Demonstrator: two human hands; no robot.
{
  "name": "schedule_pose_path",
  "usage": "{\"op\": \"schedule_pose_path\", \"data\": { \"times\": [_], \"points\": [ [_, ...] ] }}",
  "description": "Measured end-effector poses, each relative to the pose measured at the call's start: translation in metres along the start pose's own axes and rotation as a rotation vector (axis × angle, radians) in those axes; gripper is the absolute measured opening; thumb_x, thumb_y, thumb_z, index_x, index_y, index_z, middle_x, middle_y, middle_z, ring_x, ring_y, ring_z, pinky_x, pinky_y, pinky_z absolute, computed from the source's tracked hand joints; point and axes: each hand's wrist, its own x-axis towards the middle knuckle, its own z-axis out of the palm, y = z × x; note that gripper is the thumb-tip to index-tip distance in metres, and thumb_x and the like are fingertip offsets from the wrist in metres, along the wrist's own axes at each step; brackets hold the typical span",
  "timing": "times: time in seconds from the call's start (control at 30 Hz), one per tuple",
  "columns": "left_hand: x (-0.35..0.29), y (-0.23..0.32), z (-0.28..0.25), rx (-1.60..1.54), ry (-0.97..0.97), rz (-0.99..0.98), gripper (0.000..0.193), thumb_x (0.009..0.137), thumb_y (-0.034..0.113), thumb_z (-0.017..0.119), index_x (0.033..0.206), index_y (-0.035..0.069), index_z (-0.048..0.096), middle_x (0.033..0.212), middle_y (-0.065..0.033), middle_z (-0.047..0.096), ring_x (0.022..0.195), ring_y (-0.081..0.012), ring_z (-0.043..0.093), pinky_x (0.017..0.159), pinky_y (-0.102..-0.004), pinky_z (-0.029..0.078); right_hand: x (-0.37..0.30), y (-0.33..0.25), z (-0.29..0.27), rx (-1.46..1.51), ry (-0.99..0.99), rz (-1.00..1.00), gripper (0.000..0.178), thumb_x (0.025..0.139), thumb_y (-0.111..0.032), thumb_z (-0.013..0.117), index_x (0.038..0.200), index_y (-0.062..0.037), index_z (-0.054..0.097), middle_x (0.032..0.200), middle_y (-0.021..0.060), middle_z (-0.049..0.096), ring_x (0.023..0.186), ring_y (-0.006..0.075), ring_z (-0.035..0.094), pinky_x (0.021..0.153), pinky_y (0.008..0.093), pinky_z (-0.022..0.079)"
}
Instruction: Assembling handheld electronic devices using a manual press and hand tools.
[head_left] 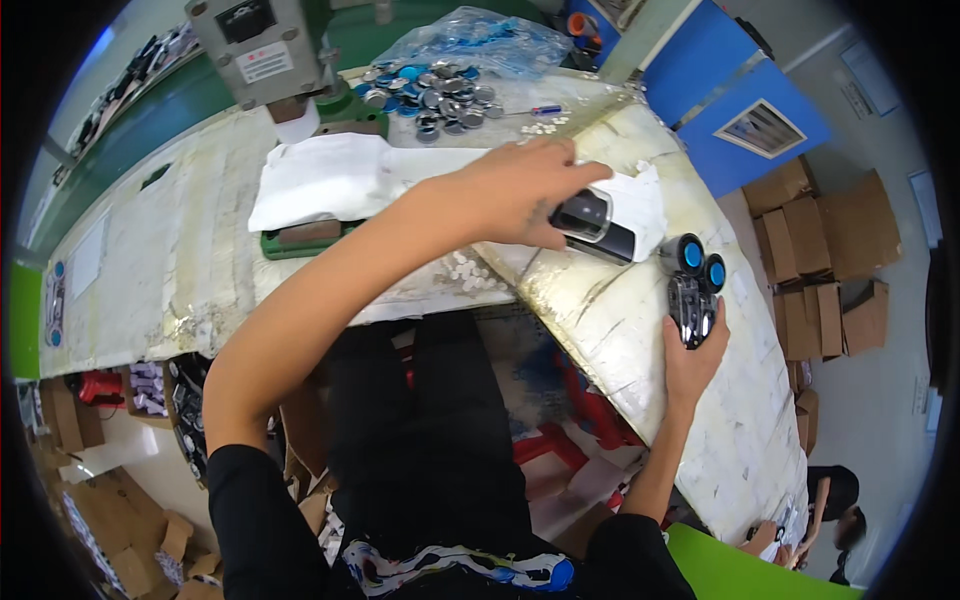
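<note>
My left hand (528, 195) reaches across the table, its fingers curled round a dark cylinder with a clear rim (585, 214). Directly below that lies a flat black piece (612, 240), at the edge of a white cloth (635, 205). Farther right, my right hand (696, 355) grips the near end of a glossy black part (690, 308) resting on the table. Two round black ends with bright blue centres (690, 255) stand at its far side; whether they are joined to the part I cannot tell.
A grey and green press (265, 55) stands at the back left, a white cloth over its base (325, 180). Blue and silver round caps (440, 98) are heaped behind, beside a clear plastic bag (480, 42). Small white pieces (468, 272) lie near the front edge. Another person (832, 500) is at lower right.
</note>
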Motion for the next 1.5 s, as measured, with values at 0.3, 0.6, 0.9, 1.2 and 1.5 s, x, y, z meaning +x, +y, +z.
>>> {"op": "schedule_pose_path", "data": {
  "times": [0.3, 0.6, 0.9, 1.2, 1.5],
  "points": [
    [0.005, -0.011, 0.015, -0.159, 0.010, -0.011, 0.078, 0.072, 0.026, 0.077, 0.137, 0.006, 0.039, 0.114, -0.0238, 0.056, 0.109, -0.0389, 0.052, 0.092, -0.0417, 0.043, 0.001, 0.002, -0.005, 0.026, -0.008, 0.044, 0.074, 0.069, -0.021, 0.076, 0.133, -0.0033, 0.045, 0.116, 0.0177, 0.051, 0.107, 0.0335, 0.051, 0.094, 0.0404, 0.040],
    [-0.001, -0.005, 0.019, -0.072, 0.126, 0.007, 0.068, 0.074, 0.030, 0.075, 0.130, 0.004, 0.045, 0.115, -0.0188, 0.056, 0.109, -0.0362, 0.052, 0.092, -0.0409, 0.042, 0.003, -0.023, -0.011, 0.145, -0.093, 0.140, 0.074, 0.069, -0.020, 0.075, 0.134, -0.0032, 0.045, 0.119, 0.0158, 0.050, 0.109, 0.0285, 0.052, 0.093, 0.0379, 0.042],
    [-0.071, 0.093, 0.043, -0.944, 0.476, -0.230, 0.067, 0.086, 0.018, 0.065, 0.142, 0.002, 0.032, 0.122, -0.0184, 0.055, 0.106, -0.0235, 0.057, 0.090, -0.0346, 0.046, -0.018, -0.140, -0.026, 0.625, -0.105, -0.025, 0.081, 0.064, 0.000, 0.075, 0.136, -0.0002, 0.038, 0.124, 0.0125, 0.046, 0.112, 0.0224, 0.050, 0.097, 0.0318, 0.040],
    [-0.089, 0.032, 0.033, -0.866, 0.844, -0.524, 0.040, 0.088, 0.020, 0.058, 0.110, -0.006, 0.038, 0.087, -0.0201, 0.063, 0.075, -0.0268, 0.065, 0.065, -0.0367, 0.050, -0.038, -0.234, 0.077, 0.538, -0.261, -0.239, 0.071, 0.071, -0.017, 0.073, 0.134, -0.0045, 0.040, 0.119, 0.0219, 0.045, 0.109, 0.0391, 0.047, 0.093, 0.0446, 0.038],
    [-0.081, -0.012, 0.014, -0.477, 0.606, -0.689, 0.049, 0.083, 0.021, 0.056, 0.116, -0.008, 0.033, 0.086, -0.0318, 0.060, 0.081, -0.0468, 0.060, 0.074, -0.0485, 0.047, -0.027, -0.241, 0.106, 0.027, -0.384, -0.368, 0.070, 0.077, -0.029, 0.066, 0.135, 0.0016, 0.040, 0.136, 0.0294, 0.034, 0.123, 0.0447, 0.036, 0.097, 0.0518, 0.032]
  ]
}}
